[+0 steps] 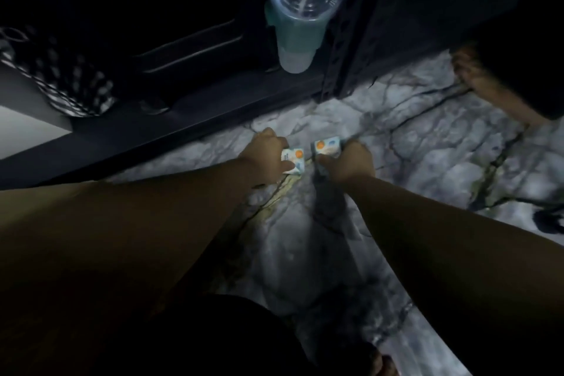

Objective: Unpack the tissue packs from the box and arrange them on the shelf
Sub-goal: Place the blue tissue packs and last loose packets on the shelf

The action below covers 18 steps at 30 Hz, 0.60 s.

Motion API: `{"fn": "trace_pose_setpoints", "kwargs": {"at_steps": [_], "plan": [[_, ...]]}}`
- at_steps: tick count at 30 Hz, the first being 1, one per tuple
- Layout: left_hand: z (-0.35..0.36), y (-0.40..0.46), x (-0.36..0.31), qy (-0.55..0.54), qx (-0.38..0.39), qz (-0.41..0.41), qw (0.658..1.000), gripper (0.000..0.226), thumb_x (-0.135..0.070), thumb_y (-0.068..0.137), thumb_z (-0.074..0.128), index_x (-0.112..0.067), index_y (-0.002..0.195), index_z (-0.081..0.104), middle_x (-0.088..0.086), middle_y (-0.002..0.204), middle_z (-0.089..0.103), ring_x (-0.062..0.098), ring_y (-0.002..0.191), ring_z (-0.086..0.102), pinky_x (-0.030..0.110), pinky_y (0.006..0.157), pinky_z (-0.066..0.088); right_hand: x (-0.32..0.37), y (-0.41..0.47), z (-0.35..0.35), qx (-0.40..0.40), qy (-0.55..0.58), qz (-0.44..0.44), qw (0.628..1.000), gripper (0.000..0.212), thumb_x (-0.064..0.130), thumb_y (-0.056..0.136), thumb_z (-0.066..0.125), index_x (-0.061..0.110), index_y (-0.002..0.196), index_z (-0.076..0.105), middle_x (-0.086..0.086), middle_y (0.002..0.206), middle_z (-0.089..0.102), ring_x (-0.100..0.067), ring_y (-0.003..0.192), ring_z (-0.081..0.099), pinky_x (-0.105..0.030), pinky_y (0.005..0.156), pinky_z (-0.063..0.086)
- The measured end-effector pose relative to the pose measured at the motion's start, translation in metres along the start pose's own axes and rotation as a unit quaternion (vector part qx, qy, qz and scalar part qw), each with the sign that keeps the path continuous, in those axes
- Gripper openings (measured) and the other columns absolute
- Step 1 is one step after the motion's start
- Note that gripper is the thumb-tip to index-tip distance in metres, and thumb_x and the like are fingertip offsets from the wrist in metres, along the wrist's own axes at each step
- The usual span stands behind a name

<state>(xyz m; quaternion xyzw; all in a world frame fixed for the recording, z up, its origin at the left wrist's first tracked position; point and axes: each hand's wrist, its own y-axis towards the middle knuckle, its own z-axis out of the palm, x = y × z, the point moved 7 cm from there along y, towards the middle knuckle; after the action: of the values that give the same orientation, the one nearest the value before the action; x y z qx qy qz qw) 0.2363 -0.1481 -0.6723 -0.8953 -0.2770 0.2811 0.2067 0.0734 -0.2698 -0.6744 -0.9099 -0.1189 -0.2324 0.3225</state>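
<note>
Marbled grey floor (427, 143) lies under both outstretched arms, and each hand grips one small tissue pack low over it, just in front of the dark shelf's bottom rail (183, 131). The left hand (268, 151) has its fingers curled around a white-and-orange tissue pack (294, 159), while the right hand (348, 162) clasps a second pack (325, 145) just beside it. On the shelf behind stands a lidded plastic cup (302, 18) with a straw.

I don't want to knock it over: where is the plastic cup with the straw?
In the head view, the cup is top centre, on the dark shelf's edge beside its upright post, beyond both hands.
</note>
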Motion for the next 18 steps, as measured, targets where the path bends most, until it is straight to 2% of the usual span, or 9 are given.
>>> {"fn": "trace_pose_setpoints", "kwargs": {"at_steps": [2, 4, 7, 10, 12, 14, 15, 18], "plan": [[-0.011, -0.001, 0.003, -0.071, -0.016, -0.036, 0.997, 0.048, -0.035, 0.088, 0.082, -0.008, 0.125, 0.068, 0.016, 0.125, 0.059, 0.033, 0.118, 0.058, 0.029, 0.088, 0.042, 0.003, -0.002, -0.007, 0.02, 0.035, 0.018, 0.999, 0.053, 0.041, 0.085, 0.082, 0.004, 0.121, 0.07, -0.014, 0.12, 0.072, -0.031, 0.112, 0.068, -0.036, 0.094, 0.055], [-0.025, -0.014, 0.002, -0.185, -0.06, -0.102, 0.976, 0.039, -0.031, 0.085, 0.085, -0.01, 0.114, 0.07, 0.01, 0.118, 0.069, 0.026, 0.108, 0.066, 0.026, 0.08, 0.046, 0.007, -0.01, -0.019, 0.028, 0.085, 0.041, 0.995, 0.05, 0.04, 0.086, 0.083, 0.006, 0.121, 0.069, -0.012, 0.118, 0.073, -0.03, 0.107, 0.071, -0.04, 0.093, 0.058], [-0.037, -0.053, -0.009, -0.388, -0.076, -0.214, 0.893, 0.039, -0.025, 0.077, 0.091, -0.008, 0.105, 0.07, 0.009, 0.103, 0.075, 0.019, 0.085, 0.072, 0.026, 0.062, 0.058, 0.02, -0.045, -0.049, 0.007, 0.169, 0.059, 0.984, 0.051, 0.047, 0.077, 0.085, 0.013, 0.112, 0.07, -0.007, 0.108, 0.076, -0.025, 0.097, 0.074, -0.047, 0.087, 0.062], [-0.056, -0.109, -0.038, -0.526, -0.074, -0.265, 0.805, 0.042, -0.023, 0.068, 0.091, -0.007, 0.102, 0.072, 0.017, 0.101, 0.076, 0.024, 0.077, 0.071, 0.025, 0.053, 0.052, 0.042, -0.1, -0.086, 0.013, 0.243, 0.047, 0.969, 0.043, 0.039, 0.076, 0.087, 0.01, 0.105, 0.075, -0.003, 0.096, 0.079, -0.018, 0.087, 0.077, -0.043, 0.082, 0.064], [-0.076, -0.153, -0.064, -0.569, -0.073, -0.268, 0.774, 0.03, -0.017, 0.073, 0.089, -0.006, 0.097, 0.074, 0.016, 0.095, 0.077, 0.026, 0.076, 0.072, 0.028, 0.06, 0.057, 0.062, -0.144, -0.118, 0.027, 0.273, 0.033, 0.961, 0.029, 0.031, 0.079, 0.087, 0.01, 0.097, 0.076, -0.001, 0.088, 0.079, -0.015, 0.082, 0.077, -0.039, 0.076, 0.064], [-0.099, -0.196, -0.091, -0.602, -0.064, -0.265, 0.751, 0.03, -0.015, 0.073, 0.09, -0.006, 0.099, 0.077, 0.017, 0.099, 0.079, 0.03, 0.087, 0.076, 0.04, 0.078, 0.064, 0.077, -0.188, -0.154, 0.031, 0.285, 0.034, 0.957, 0.017, 0.021, 0.084, 0.083, 0.012, 0.092, 0.071, 0.0, 0.083, 0.076, -0.013, 0.077, 0.075, -0.036, 0.069, 0.06], [-0.112, -0.218, -0.103, -0.613, -0.058, -0.262, 0.743, 0.032, -0.017, 0.072, 0.091, -0.007, 0.1, 0.079, 0.017, 0.101, 0.079, 0.031, 0.092, 0.077, 0.045, 0.084, 0.064, 0.083, -0.21, -0.174, 0.027, 0.287, 0.042, 0.957, 0.017, 0.02, 0.086, 0.081, 0.011, 0.093, 0.068, 0.0, 0.084, 0.073, -0.014, 0.077, 0.074, -0.039, 0.07, 0.061], [-0.159, -0.284, -0.139, -0.628, -0.054, -0.265, 0.73, 0.023, -0.016, 0.08, 0.087, -0.008, 0.1, 0.08, 0.015, 0.1, 0.08, 0.032, 0.095, 0.077, 0.047, 0.09, 0.061, 0.105, -0.272, -0.229, 0.045, 0.284, 0.061, 0.956, 0.026, 0.027, 0.084, 0.079, 0.011, 0.1, 0.066, -0.005, 0.093, 0.073, -0.022, 0.084, 0.074, -0.053, 0.08, 0.063]]}}
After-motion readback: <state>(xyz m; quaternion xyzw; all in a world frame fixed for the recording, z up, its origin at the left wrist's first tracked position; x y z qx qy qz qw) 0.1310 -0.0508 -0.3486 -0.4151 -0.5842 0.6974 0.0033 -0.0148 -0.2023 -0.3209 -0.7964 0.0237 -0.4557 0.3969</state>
